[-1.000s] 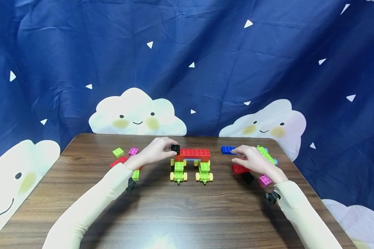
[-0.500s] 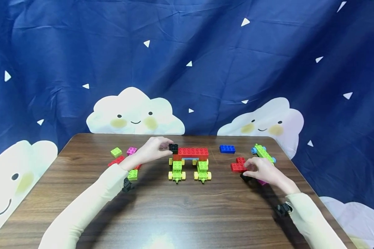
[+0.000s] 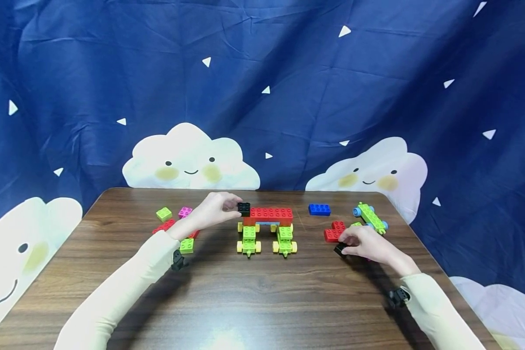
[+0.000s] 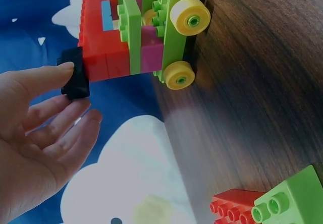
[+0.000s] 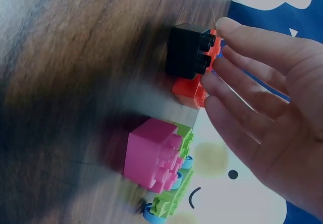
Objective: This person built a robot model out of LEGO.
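My left hand (image 3: 215, 210) pinches a small black brick (image 4: 75, 76) between thumb and fingers. That brick sits at the left end of a red top row (image 3: 271, 214) on a built toy with lime green wheeled bases (image 3: 249, 238) and yellow wheels (image 4: 190, 17). At the right my right hand (image 3: 369, 244) is held over a second black brick (image 5: 187, 51) lying on the table. Its fingers are spread and loosely bent in the right wrist view, tips close to the brick's studs; whether they touch is unclear. Red bricks (image 3: 333, 233) lie just behind that black brick.
A blue brick (image 3: 319, 209) lies at the back right, near a lime green car base (image 3: 371, 217) with blue wheels. A pink brick (image 5: 151, 153) is beside the right hand. Lime (image 3: 164, 214), red (image 3: 164, 226) and pink bricks (image 3: 185, 212) lie left of the toy.
My right hand has moved back from over the red and blue bricks toward me, down to the black brick at the right. The left hand stays at its black brick.
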Tool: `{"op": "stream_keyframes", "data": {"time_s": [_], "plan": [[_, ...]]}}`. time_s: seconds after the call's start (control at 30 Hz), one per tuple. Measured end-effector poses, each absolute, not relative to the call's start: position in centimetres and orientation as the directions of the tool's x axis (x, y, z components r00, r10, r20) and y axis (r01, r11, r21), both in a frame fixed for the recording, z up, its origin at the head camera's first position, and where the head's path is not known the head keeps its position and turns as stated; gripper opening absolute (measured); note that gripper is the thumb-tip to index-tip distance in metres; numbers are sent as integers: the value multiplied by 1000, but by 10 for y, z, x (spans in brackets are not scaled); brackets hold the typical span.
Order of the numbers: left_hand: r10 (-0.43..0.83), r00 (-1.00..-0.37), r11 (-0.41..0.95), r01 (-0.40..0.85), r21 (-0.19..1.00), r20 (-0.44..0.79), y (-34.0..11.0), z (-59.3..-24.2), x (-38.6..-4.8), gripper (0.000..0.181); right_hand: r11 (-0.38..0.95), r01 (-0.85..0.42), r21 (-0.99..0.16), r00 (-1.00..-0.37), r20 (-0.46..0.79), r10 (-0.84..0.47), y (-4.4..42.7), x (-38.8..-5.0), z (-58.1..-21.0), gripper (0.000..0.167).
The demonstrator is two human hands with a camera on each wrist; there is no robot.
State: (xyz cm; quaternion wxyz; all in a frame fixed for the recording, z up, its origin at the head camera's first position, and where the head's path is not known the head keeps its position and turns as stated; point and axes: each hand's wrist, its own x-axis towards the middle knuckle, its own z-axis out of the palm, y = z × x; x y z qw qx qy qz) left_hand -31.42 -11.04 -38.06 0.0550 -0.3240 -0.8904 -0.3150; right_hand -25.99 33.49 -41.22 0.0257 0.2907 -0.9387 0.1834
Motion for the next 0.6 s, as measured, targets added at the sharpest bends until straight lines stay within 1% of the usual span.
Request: {"op": "stream_keyframes", "data": {"time_s": [0.2, 0.3, 0.6], "plan": [[546, -778, 591, 621, 516, 310, -111, -378, -312, 34, 785, -540, -305, -841, 147, -521, 335, -261, -412, 29], [548, -774, 589, 626, 512, 316, -112, -377, -312, 34, 777, -545, -313, -836, 141, -530, 334, -261, -413, 32], [551, -776, 585, 622, 521, 307, -112, -376, -311, 33, 777, -544, -316, -837, 131, -532, 330, -263, -420, 31]]}}
